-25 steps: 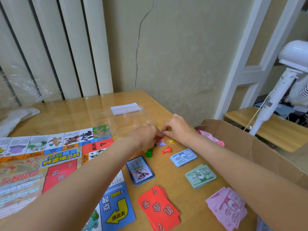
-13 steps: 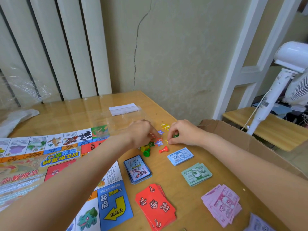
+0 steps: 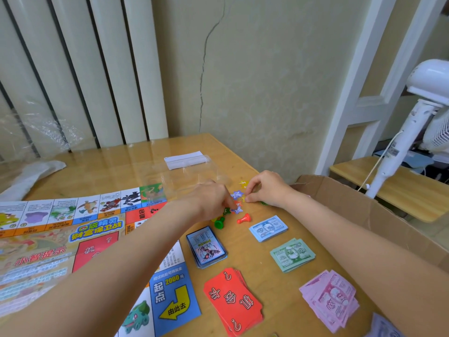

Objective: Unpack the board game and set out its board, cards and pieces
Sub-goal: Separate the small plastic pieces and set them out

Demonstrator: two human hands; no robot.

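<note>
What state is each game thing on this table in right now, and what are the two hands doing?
Game board: unfolded, flat on table.
Red cards: stacked, question-mark backs up.
Blue cards: stacked, picture side up.
Blue money, green money, pink money: separate piles.
Red pawn: tipped over.
Green pawn: lying down.
Star tokens: scattered.
Left hand: fingers curled among the tokens.
Right hand: pinching at tokens.

Beside your multicoloured board lay red question-mark cards, blue banknotes, green banknotes and pink banknotes.
</note>
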